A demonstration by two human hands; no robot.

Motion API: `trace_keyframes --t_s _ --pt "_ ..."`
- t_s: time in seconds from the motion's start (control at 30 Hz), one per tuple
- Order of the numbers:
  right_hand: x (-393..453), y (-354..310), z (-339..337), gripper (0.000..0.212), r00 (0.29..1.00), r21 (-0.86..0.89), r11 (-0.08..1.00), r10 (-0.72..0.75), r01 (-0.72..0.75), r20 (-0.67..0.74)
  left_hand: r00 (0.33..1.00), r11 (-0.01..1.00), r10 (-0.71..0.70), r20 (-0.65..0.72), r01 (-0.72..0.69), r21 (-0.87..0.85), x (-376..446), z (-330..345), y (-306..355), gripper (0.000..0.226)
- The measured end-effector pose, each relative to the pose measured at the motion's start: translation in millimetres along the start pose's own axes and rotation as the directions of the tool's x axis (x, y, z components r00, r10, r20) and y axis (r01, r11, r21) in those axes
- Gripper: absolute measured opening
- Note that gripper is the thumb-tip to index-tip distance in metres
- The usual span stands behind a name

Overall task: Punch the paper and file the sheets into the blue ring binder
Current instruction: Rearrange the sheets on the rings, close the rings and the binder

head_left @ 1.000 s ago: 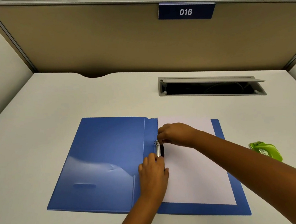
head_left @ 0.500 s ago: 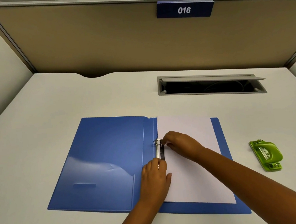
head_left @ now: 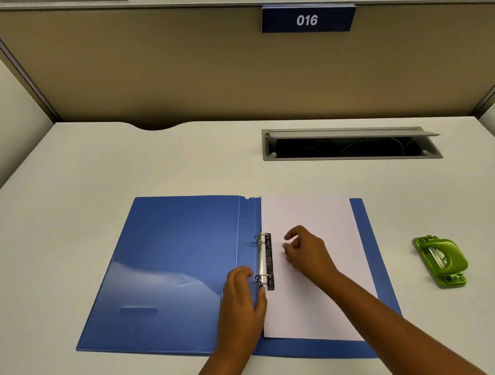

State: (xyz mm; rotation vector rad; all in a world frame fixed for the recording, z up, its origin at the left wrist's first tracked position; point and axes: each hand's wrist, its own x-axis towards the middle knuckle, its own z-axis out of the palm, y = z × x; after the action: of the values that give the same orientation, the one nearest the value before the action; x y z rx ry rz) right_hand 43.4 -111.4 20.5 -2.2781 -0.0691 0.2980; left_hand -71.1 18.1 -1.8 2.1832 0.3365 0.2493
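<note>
In the head view, one blue binder (head_left: 172,267) is seen lying open and flat on the counter (head_left: 59,190), its near right corner hidden behind the right forearm. White paper (head_left: 312,211) is stacked on the binder's right half; how many sheets are stacked cannot be counted from above, though the left edge is seen threaded on the ring mechanism (head_left: 265,261). Two metal rings are counted there, one at the far end and one at the near end, and both appear closed, although the near ring is partly covered by the left thumb. The left hand (head_left: 242,302) is laid flat on the binder just left of the spine, fingers together and extended, thumb touching the near ring, nothing being pinched. The right hand (head_left: 307,254) is held just above or on the paper beside the mechanism, fingers loosely curled and parted, with nothing gripped; whether the fingertips touch the sheet cannot be told. Both forearms are cut off by the lower frame edge. One green punch (head_left: 442,260) is set on the counter well to the right of the binder, untouched. One cable tray (head_left: 351,144) is recessed further back, its interior too dark to make out. One sign (head_left: 307,19) reading 016 is fixed to the partition (head_left: 169,74).
</note>
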Motion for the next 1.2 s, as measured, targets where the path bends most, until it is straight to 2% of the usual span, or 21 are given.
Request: trace_keyframes --t_s 0.1,0.17,0.2,0.27,0.3,0.37,0.4,0.47,0.57,0.67,0.73,0.83,0.97,1.1,1.2 --pt "-19 3 3 0.005 0.994 0.08 0.994 0.066 -0.073 0.084 0.997 0.998 -0.052 -0.056 0.051 -0.023 -6 -16 -15 0.045" --pt "-32 6 8 0.009 0.99 0.033 0.998 0.055 -0.06 0.132 0.994 0.996 -0.081 -0.078 0.077 -0.048 -10 -28 -26 0.043" --pt "-39 8 10 0.013 0.988 -0.04 0.999 0.032 -0.027 0.148 0.991 0.991 -0.113 -0.073 0.107 -0.082 -12 -34 -31 0.05" --pt "-51 14 15 0.021 0.991 -0.227 0.97 -0.066 0.091 0.114 0.984 0.982 -0.168 -0.065 0.161 -0.097 -15 -47 -48 0.085" --pt "-56 16 16 0.021 0.985 -0.329 0.928 -0.166 0.173 0.051 0.984 0.985 -0.172 -0.057 0.169 -0.044 -15 -55 -56 0.086" --pt "-64 23 17 0.022 0.949 -0.481 0.841 -0.311 0.25 -0.051 0.987 0.98 -0.147 -0.061 0.153 0.124 -11 -73 -69 0.054" --pt "-65 27 15 0.026 0.94 -0.499 0.834 -0.327 0.236 -0.102 0.987 0.97 -0.145 -0.073 0.156 0.187 -7 -81 -76 0.041" --pt "-65 38 8 0.037 0.948 -0.465 0.869 -0.274 0.171 -0.162 0.984 0.933 -0.126 -0.125 0.16 0.323 2 -96 -88 0.035" --pt "-64 54 -8 0.06 0.964 -0.43 0.902 -0.155 0.049 -0.215 0.969 0.842 -0.148 -0.198 0.229 0.489 10 -116 -101 0.045" --pt "-66 73 -17 0.093 0.974 -0.498 0.867 -0.085 -0.032 -0.21 0.921 0.764 -0.238 -0.309 0.374 0.525 10 -132 -116 0.047" --pt "-70 87 -18 0.103 0.982 -0.533 0.845 -0.053 -0.052 -0.18 0.863 0.704 -0.325 -0.387 0.494 0.511 8 -142 -122 0.05" --pt "-73 95 -15 0.098 0.98 -0.537 0.841 -0.054 -0.06 -0.193 0.784 0.642 -0.423 -0.454 0.613 0.46 9 -152 -123 0.063" --pt "-72 94 -13 0.095 0.977 -0.533 0.844 -0.059 -0.06 -0.205 0.739 0.594 -0.48 -0.473 0.67 0.444 21 -158 -111 0.078" --pt "-72 94 -14 0.095 0.975 -0.537 0.841 -0.064 -0.062 -0.213 0.686 0.547 -0.581 -0.439 0.728 0.413 33 -160 -103 0.085" --pt "-71 95 -16 0.094 0.976 -0.543 0.837 -0.062 -0.064 -0.211 0.62 0.525 -0.687 -0.38 0.784 0.33 41 -170 -105 0.09"
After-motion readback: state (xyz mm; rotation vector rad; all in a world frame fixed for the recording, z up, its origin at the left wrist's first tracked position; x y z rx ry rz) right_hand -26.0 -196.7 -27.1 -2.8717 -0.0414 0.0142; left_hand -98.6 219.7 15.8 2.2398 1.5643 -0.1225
